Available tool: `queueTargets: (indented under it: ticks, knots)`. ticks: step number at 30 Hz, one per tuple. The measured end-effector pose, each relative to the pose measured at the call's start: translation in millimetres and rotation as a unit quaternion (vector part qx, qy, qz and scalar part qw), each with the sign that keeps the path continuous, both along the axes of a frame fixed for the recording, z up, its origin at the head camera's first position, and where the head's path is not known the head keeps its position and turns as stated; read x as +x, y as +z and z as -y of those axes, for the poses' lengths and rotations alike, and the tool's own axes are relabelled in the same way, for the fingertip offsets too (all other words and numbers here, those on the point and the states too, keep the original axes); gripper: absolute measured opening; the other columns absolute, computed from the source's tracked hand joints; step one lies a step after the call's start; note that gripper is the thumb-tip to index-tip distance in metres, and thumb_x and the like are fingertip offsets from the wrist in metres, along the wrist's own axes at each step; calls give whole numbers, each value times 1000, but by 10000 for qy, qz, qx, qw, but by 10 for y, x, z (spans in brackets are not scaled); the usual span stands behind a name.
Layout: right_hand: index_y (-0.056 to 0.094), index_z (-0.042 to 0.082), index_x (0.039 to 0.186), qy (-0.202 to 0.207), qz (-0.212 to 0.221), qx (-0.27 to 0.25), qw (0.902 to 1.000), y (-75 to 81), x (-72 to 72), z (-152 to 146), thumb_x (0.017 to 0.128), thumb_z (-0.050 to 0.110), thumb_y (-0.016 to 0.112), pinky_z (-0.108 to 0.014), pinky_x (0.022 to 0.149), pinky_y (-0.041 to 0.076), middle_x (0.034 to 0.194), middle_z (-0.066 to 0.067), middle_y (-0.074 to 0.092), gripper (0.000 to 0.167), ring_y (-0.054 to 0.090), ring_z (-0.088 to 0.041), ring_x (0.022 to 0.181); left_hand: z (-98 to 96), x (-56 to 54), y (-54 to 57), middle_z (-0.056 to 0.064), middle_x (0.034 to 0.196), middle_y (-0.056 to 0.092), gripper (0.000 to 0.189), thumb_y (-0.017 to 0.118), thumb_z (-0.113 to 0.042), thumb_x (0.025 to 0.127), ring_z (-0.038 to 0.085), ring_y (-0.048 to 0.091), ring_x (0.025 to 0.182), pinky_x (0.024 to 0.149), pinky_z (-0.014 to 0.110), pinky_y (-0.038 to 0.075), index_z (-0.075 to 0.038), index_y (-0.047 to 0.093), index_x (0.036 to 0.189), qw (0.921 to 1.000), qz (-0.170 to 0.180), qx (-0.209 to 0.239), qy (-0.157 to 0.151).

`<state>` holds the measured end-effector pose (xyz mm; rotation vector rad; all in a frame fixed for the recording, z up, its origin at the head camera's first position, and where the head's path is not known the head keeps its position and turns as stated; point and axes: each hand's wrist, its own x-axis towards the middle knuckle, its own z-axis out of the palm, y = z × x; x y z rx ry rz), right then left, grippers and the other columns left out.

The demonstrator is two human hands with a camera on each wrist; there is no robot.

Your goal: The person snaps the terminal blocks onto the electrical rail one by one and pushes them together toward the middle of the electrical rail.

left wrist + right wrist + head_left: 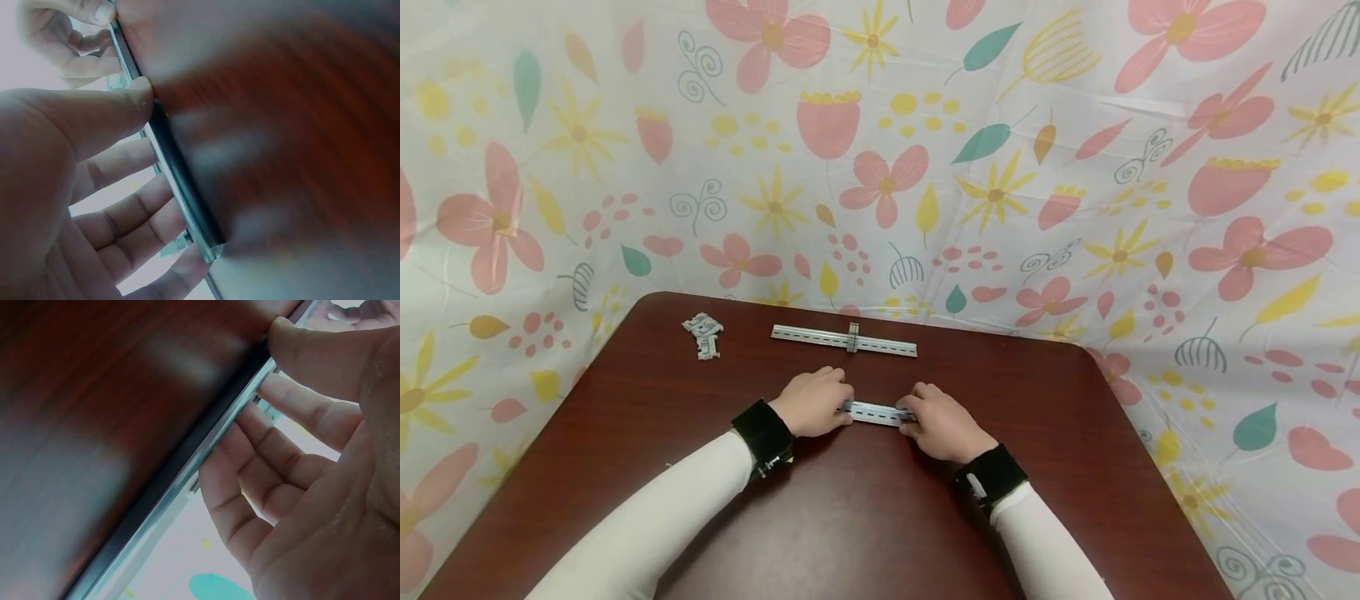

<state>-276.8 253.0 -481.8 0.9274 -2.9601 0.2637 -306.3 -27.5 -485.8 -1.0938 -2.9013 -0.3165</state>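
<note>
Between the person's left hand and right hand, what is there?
The middle of a slotted metal rail, which the left hand and right hand both grip; the head view shows this stretch.

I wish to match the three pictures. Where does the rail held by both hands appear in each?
Head: rail below the picture's centre.
Left wrist: slanting from the upper left down to the lower middle.
Right wrist: slanting from the upper right down to the lower left.
Shared landmark: the table.
</note>
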Motion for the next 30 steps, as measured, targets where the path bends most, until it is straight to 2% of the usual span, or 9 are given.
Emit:
queueTargets:
  ticks: [4, 12, 16, 26, 30]
  knots:
    - [78, 7, 125, 95, -36, -41, 9999, 11, 12, 73, 101, 21, 85, -41, 83, 53, 103, -2, 58, 29, 55, -21, 94, 127, 35, 6, -4, 92, 52, 18, 87, -37, 99, 18, 52, 89, 66, 37, 51, -23, 76, 97, 10000, -27, 52, 9]
    - [78, 7, 126, 267, -128, 0, 9996, -4, 0, 166, 101, 22, 85, -40, 83, 53, 105, -3, 59, 30, 56, -21, 94, 360, 76, 1, -3, 97, 56, 20, 87, -37, 99, 19, 54, 92, 69, 39, 52, -20, 81, 108, 9999, 0, 45, 132]
    - [78, 7, 126, 302, -132, -2, 9995, 2, 10, 189, 101, 21, 85, -41, 83, 53, 104, -3, 59, 30, 57, -22, 94, 473, 103, 12, -2, 96, 57, 19, 89, -36, 97, 20, 55, 91, 69, 40, 54, -20, 80, 103, 9998, 17, 98, 172]
    - [78, 8, 126, 319, -132, -47, 9994, 8, 66, 156, 101, 20, 85, -41, 83, 52, 105, -3, 59, 29, 56, -21, 93, 727, 187, 15, -3, 95, 56, 22, 90, -36, 95, 19, 55, 91, 66, 38, 52, -20, 81, 107, 9993, 33, 86, 362]
    - [78, 9, 127, 373, -129, -76, 9992, 5, 109, 123, 102, 21, 85, -39, 82, 52, 106, -3, 60, 29, 55, -20, 93, 783, 209, 32, -4, 93, 56, 21, 92, -35, 94, 18, 55, 89, 64, 37, 52, -21, 80, 103, 9993, 55, 131, 358]
